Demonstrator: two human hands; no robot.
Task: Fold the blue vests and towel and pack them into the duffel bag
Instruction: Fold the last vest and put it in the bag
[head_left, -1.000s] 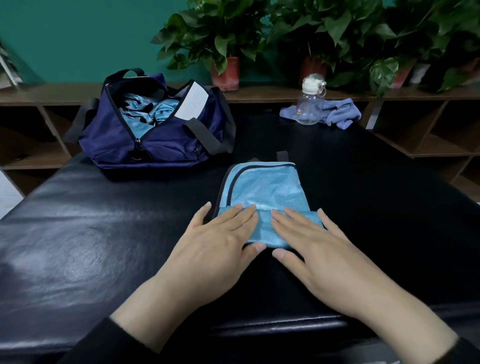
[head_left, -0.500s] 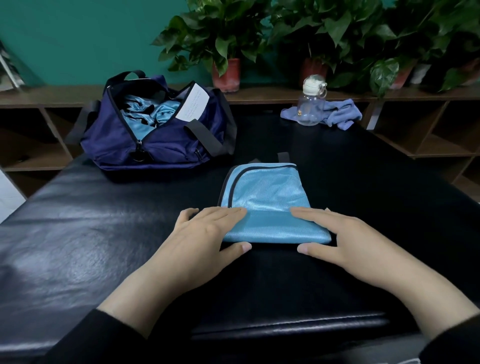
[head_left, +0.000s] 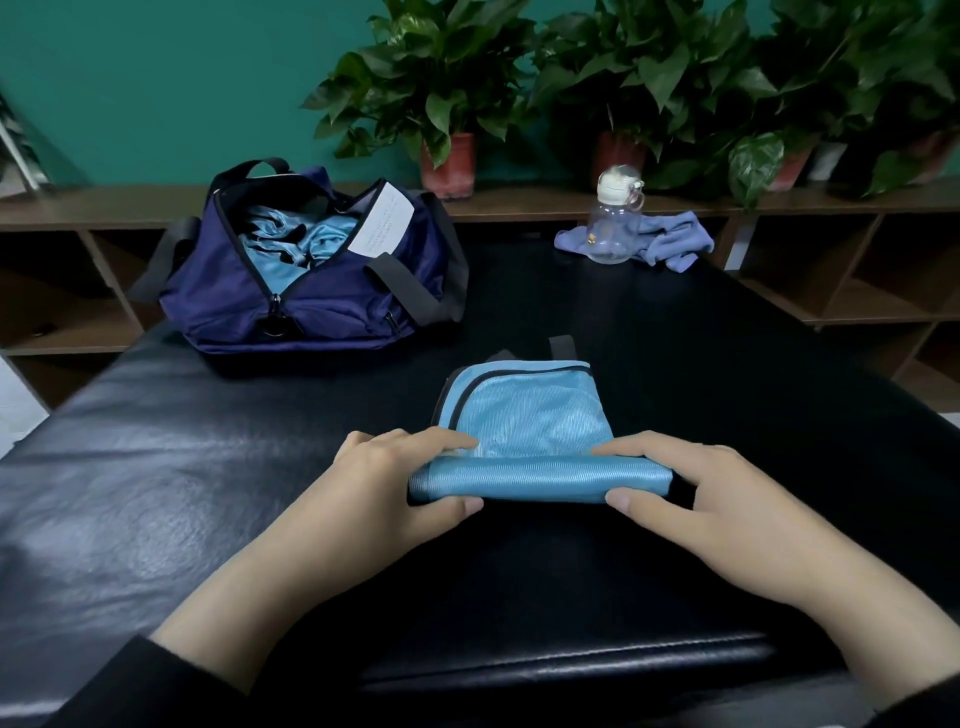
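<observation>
Blue mesh vest (head_left: 530, 415) with black trim lies near the front middle of the black padded table (head_left: 156, 493), its near edge rolled into a thick fold. Left hand (head_left: 395, 488) pinches the fold's left end, fingers on top, thumb at the front. Right hand (head_left: 696, 493) grips the right end likewise. Navy duffel bag (head_left: 311, 291) sits back left, unzipped (blue fabric inside). Purple towel (head_left: 670, 241) lies back right, behind a clear bottle (head_left: 613, 228).
</observation>
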